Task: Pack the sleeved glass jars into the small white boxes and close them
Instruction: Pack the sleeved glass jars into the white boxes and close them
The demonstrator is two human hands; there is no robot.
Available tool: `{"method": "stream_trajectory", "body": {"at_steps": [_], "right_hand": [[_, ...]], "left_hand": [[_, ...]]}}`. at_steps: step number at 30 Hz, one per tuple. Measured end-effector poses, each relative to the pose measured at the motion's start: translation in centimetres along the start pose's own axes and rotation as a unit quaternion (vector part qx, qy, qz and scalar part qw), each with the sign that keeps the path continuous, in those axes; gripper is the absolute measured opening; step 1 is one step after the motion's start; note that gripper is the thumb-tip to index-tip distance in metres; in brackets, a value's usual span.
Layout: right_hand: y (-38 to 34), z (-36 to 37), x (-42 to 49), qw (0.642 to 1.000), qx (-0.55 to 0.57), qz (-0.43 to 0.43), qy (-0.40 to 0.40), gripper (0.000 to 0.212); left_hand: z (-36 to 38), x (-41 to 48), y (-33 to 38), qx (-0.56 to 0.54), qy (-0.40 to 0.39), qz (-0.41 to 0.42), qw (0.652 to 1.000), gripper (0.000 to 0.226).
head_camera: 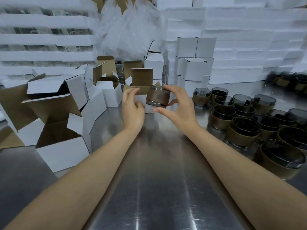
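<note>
My right hand (178,107) holds a glass jar (157,97) with a brown sleeve, fingers curled round its right side, just above the table's middle. The jar hangs tilted in front of a small white box (142,98) whose brown lid flap stands upright. My left hand (132,107) grips that box at its left front corner. Several more sleeved jars (245,120) stand grouped on the right of the steel table (154,171).
Open white boxes (61,146) with brown insides crowd the left side. Closed white boxes (194,63) are stacked at the back centre. White foam trays fill the wall behind, with clear plastic bags (127,30) between them.
</note>
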State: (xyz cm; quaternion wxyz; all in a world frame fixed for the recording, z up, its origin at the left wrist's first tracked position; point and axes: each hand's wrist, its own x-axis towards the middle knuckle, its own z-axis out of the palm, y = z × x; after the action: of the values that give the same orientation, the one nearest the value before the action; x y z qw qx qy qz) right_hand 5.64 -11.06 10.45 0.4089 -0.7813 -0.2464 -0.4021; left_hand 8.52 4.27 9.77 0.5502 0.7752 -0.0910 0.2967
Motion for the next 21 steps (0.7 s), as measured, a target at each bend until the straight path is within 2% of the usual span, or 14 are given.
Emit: {"method": "stream_trajectory", "body": {"at_steps": [4, 13, 21], "right_hand": [[-0.13, -0.16, -0.12, 1.0, -0.017, -0.007, 0.005, 0.068], [0.05, 0.02, -0.09, 0.999, -0.031, -0.022, 0.03, 0.067], [0.28, -0.15, 0.03, 0.997, -0.041, -0.038, 0.045, 0.062]], "left_hand": [[0.15, -0.12, 0.11, 0.063, -0.048, 0.006, 0.997, 0.038], [0.33, -0.58, 0.21, 0.063, -0.034, 0.089, 0.993, 0.023], [0.67, -0.97, 0.22, -0.012, -0.061, 0.097, 0.993, 0.054]]}}
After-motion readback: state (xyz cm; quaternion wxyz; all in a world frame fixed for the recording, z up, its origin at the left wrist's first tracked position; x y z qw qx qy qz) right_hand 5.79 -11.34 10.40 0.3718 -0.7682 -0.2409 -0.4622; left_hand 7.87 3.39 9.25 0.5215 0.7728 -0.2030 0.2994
